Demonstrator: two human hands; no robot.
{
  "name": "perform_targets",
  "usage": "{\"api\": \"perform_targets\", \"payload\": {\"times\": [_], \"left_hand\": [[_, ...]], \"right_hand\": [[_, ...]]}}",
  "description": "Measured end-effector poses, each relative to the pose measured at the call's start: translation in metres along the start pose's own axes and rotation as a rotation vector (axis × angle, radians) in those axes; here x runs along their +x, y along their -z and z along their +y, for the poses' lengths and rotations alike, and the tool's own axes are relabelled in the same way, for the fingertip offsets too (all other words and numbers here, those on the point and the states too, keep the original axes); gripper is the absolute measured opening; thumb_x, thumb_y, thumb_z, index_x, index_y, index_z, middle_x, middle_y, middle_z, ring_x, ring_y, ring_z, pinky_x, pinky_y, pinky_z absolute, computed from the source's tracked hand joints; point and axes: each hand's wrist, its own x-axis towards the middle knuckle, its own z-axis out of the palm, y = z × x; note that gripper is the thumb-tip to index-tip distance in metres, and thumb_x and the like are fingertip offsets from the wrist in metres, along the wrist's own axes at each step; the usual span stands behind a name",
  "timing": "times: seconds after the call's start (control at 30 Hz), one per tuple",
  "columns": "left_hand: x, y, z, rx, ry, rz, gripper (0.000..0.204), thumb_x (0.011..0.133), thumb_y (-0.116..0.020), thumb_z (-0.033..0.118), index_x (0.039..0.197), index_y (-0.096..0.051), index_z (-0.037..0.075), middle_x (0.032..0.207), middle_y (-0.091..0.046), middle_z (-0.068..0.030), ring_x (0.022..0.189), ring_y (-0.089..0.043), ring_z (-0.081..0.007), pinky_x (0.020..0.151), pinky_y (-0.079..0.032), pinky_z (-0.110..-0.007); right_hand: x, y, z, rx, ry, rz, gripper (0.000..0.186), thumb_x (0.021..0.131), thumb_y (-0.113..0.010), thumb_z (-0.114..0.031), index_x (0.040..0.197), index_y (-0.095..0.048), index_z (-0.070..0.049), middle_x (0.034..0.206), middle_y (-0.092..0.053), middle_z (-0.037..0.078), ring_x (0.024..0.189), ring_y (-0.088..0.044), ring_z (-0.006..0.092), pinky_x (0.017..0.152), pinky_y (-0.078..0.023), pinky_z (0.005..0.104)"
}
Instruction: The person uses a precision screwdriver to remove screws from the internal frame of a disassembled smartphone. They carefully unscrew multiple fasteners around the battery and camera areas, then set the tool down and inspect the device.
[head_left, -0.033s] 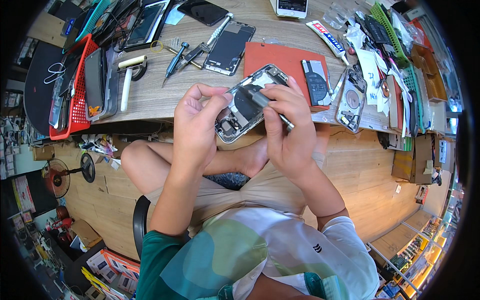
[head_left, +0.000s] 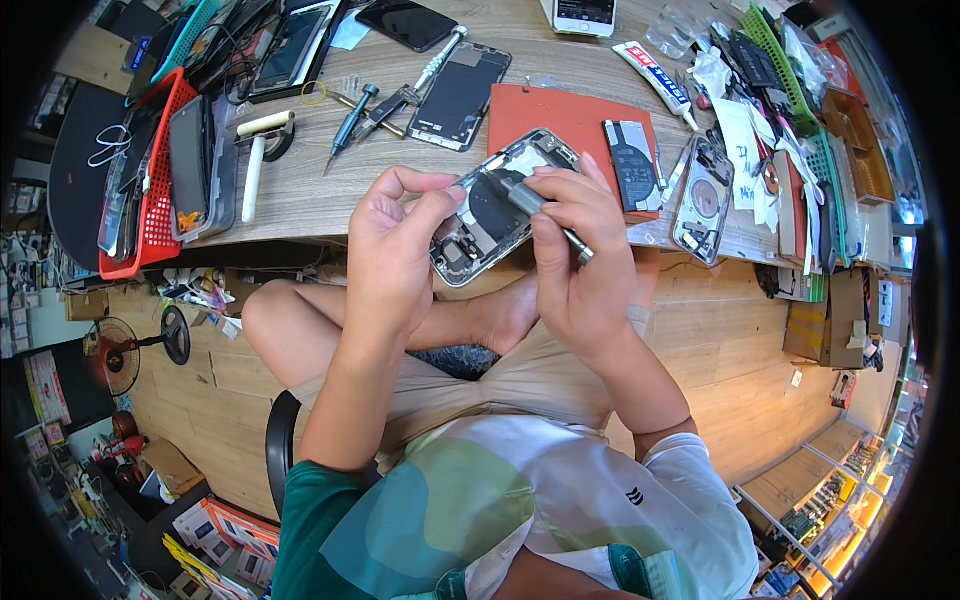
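Note:
My left hand [head_left: 392, 250] grips the left edge of an opened phone housing [head_left: 470, 259], thumb on its rim. The housing is tilted in the air just past the table's near edge, with its inner parts and a dark central area showing. My right hand [head_left: 583, 255] is closed round a tool [head_left: 524, 198] with a thick grey end and a slim metallic shaft. That grey end lies over the right part of the housing's inside; whether it touches is hard to tell. My fingers cover the tool's middle.
On the table are a red-brown mat [head_left: 562, 120], a phone battery [head_left: 632, 165], another phone housing [head_left: 703, 205], a detached screen [head_left: 460, 97], a blue screwdriver [head_left: 350, 128], a white-handled roller [head_left: 254, 175] and a glue tube [head_left: 655, 80]. A red basket [head_left: 160, 212] stands left.
My right hand and the tool have shifted slightly to the right. My left hand and the phone housing look unchanged.

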Motion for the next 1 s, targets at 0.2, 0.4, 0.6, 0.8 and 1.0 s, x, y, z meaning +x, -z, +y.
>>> {"api": "perform_targets", "payload": {"times": [0.2, 0.4, 0.6, 0.8, 1.0], "left_hand": [[0.005, 0.001, -0.001, -0.003, -0.013, 0.005, 0.007, 0.100, -0.067, 0.005, 0.105, -0.064, 0.001, 0.096, -0.073, -0.0100, 0.080, -0.069, -0.0104, 0.074, -0.055, -0.024], [0.006, 0.003, -0.002, -0.064, 0.028, 0.048, 0.025, 0.107, -0.061, 0.023, 0.103, -0.067, -0.002, 0.097, -0.073, -0.0122, 0.082, -0.072, -0.0139, 0.074, -0.060, -0.028], [-0.005, 0.001, 0.014, -0.037, 0.128, -0.020, 0.042, 0.110, -0.056, 0.035, 0.101, -0.068, -0.005, 0.096, -0.074, -0.0182, 0.078, -0.075, -0.0182, 0.070, -0.064, -0.029], [-0.021, 0.003, 0.026, 0.143, 0.159, -0.148, 0.046, 0.111, -0.054, 0.038, 0.097, -0.068, -0.003, 0.085, -0.072, -0.0133, 0.069, -0.071, -0.0132, 0.064, -0.059, -0.025], [-0.035, 0.006, 0.028, 0.342, 0.111, -0.213, 0.044, 0.112, -0.051, 0.037, 0.092, -0.066, 0.000, 0.076, -0.069, -0.0072, 0.065, -0.062, -0.0068, 0.060, -0.049, -0.022]], "right_hand": [[-0.003, -0.001, 0.009, 0.089, 0.004, 0.094, 0.026, 0.098, -0.070, -0.001, 0.120, -0.056, -0.005, 0.121, -0.070, 0.018, 0.116, -0.068, 0.0359, 0.115, -0.043, 0.0607], [0.001, 0.018, 0.008, 0.032, -0.033, 0.155, 0.012, 0.113, -0.043, -0.007, 0.124, -0.039, -0.005, 0.126, -0.066, 0.029, 0.123, -0.065, 0.0370, 0.111, -0.047, 0.0559], [0.009, 0.047, 0.017, 0.024, -0.022, 0.337, 0.017, 0.114, -0.040, -0.008, 0.129, -0.047, -0.002, 0.110, -0.068, 0.023, 0.112, -0.067, 0.0296, 0.098, -0.052, 0.0453], [0.039, 0.083, -0.016, 0.062, -0.223, -0.068, 0.018, 0.102, -0.061, 0.001, 0.119, -0.069, 0.001, 0.085, -0.063, 0.006, 0.073, -0.060, 0.0087, 0.057, -0.041, 0.0230], [0.059, 0.072, -0.034, -0.011, -0.012, -0.526, 0.023, 0.078, -0.081, -0.008, 0.100, -0.077, -0.005, 0.083, -0.065, 0.006, 0.056, -0.059, 0.0159, 0.050, -0.044, 0.0303]]}}
